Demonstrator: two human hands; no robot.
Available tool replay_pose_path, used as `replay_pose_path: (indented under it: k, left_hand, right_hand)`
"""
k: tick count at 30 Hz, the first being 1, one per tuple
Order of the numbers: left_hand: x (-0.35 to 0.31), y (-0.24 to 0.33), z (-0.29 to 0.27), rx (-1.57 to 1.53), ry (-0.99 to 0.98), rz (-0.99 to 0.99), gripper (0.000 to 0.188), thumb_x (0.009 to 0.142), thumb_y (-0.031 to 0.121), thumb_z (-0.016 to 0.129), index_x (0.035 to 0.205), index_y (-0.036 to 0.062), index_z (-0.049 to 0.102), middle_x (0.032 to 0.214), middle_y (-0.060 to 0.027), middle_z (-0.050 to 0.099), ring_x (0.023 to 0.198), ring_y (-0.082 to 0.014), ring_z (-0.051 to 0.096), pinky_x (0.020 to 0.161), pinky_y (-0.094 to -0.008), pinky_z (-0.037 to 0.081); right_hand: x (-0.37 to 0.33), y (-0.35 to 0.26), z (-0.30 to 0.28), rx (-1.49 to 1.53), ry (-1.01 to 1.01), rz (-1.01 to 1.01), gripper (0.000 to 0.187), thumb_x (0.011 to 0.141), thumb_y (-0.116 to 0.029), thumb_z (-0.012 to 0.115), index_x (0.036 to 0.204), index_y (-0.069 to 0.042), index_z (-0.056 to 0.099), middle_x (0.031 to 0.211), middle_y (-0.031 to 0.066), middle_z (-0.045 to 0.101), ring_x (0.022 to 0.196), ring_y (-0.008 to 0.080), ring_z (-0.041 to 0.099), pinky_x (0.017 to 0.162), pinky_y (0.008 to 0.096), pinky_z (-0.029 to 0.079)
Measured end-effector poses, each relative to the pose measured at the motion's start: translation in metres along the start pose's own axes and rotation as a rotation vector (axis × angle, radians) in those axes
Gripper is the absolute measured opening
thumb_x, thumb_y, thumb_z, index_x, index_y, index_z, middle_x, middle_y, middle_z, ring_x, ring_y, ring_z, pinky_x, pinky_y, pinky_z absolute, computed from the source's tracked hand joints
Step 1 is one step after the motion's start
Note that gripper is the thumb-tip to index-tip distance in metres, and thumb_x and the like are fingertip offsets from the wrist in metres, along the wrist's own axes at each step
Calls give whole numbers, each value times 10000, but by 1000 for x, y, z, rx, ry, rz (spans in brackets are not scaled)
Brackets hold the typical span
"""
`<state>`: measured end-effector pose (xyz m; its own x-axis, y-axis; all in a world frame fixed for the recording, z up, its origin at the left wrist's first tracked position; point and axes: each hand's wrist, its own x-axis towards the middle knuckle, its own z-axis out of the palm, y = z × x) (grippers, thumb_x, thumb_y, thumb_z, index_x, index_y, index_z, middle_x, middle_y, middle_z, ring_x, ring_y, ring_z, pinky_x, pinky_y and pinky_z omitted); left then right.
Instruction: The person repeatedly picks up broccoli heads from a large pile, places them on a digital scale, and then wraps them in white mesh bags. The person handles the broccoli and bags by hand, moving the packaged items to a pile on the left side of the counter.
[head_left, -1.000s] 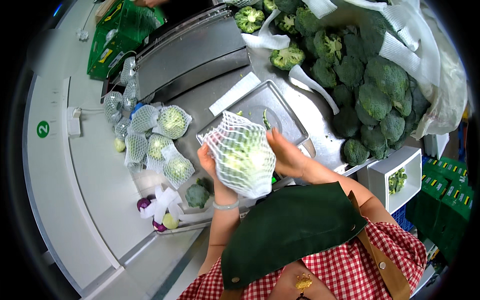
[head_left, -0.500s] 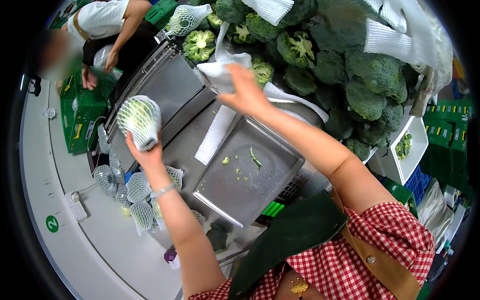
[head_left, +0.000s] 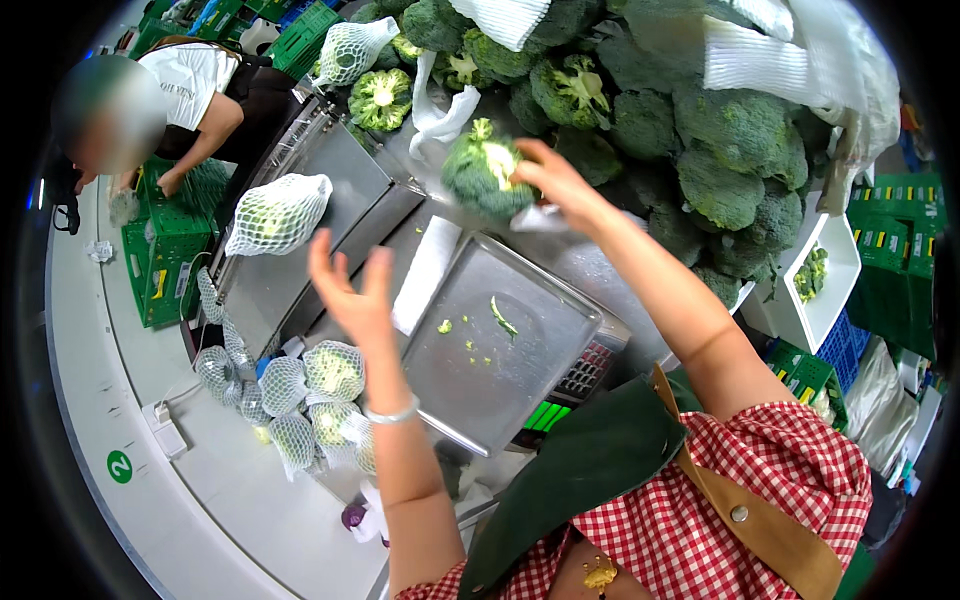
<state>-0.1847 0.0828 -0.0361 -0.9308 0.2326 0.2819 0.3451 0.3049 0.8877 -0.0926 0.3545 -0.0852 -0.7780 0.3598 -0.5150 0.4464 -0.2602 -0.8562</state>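
Heap of dark green broccoli heads [head_left: 720, 150] lies just beyond and to the right of the right hand [head_left: 560, 180], whose fingers clasp one loose green broccoli head [head_left: 482, 175], stalk end up. Left hand [head_left: 350, 290] is splayed and empty; white-netted broccoli [head_left: 277, 213] sits apart, up-left of its fingertips, above the steel conveyor.

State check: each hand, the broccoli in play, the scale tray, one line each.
left hand: open, empty
netted broccoli: airborne, clear of the hand
right hand: gripping bare broccoli head
scale tray: empty but for green scraps
broccoli pile: mostly unwrapped
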Motion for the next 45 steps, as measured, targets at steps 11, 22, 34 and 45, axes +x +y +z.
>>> replay_pose_path:
  k: [11,22,34,45]
  left_hand:
    - [-194,-3,-15,-560,-214,-382,973,630,158,851,1421,73,291,1419,-160,365,1355,-295,356,1119,-433,307]
    - [-50,-225,-56,-190,-194,-605,545,874,254,664,1342,18,518,1320,-188,562,1231,-274,542,1019,-362,432]
    - [-31,-157,-13,399,-361,-282,973,550,225,871,1386,101,390,1369,-192,476,1251,-380,464,1041,-417,409]
    - [28,-54,-102,31,225,-15,804,569,103,762,1307,54,449,1323,-137,418,1262,-311,429,1107,-413,312]
  right_hand:
    - [-155,64,18,-412,-530,-265,748,846,-421,691,1454,-115,381,1442,144,395,1288,298,442,960,452,482]
    - [-154,91,4,-1290,-415,-775,681,715,-279,791,1317,-114,516,1375,135,476,1336,322,403,1098,484,324]
    - [-10,18,151,-736,-291,-602,774,660,-252,803,1318,-66,440,1311,184,482,1177,388,514,977,432,450]
    - [-89,-2,73,-758,-311,-1175,518,691,-149,735,1165,-133,527,1290,92,517,1168,390,528,916,468,500]
